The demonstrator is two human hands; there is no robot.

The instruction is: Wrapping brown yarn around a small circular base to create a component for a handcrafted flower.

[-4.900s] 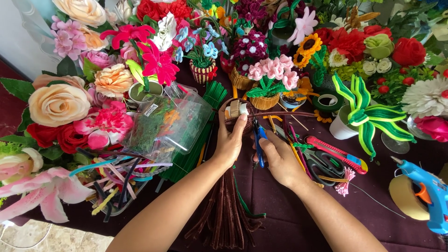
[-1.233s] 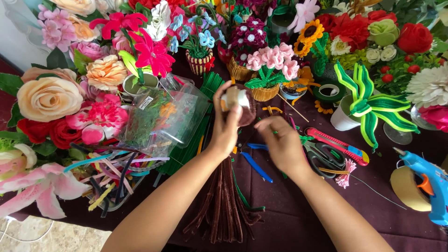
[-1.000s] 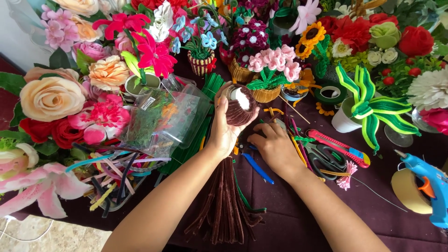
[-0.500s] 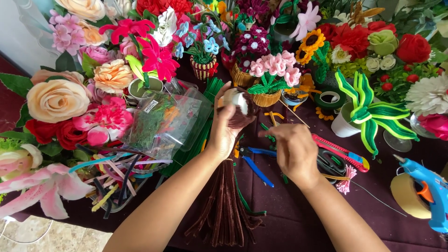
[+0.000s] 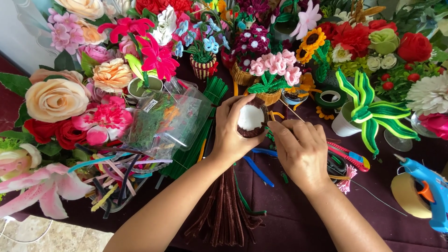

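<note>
Left hand [image 5: 233,133], grip closed round a small brown pot [image 5: 252,119] with white filling, holds it above the brown stem bundle [image 5: 226,205]. Right hand [image 5: 301,151] pinches a thin stick [image 5: 291,113] beside the pot. Judged step: planting; next needs steady centring.

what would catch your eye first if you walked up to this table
The wall of bright handmade flowers crowding the back and left of the table, with a big peach rose at the left. At the centre, the left hand holds a small brown pot with a white filling while the right hand works at its rim. A blue glue gun lies far right.
</note>
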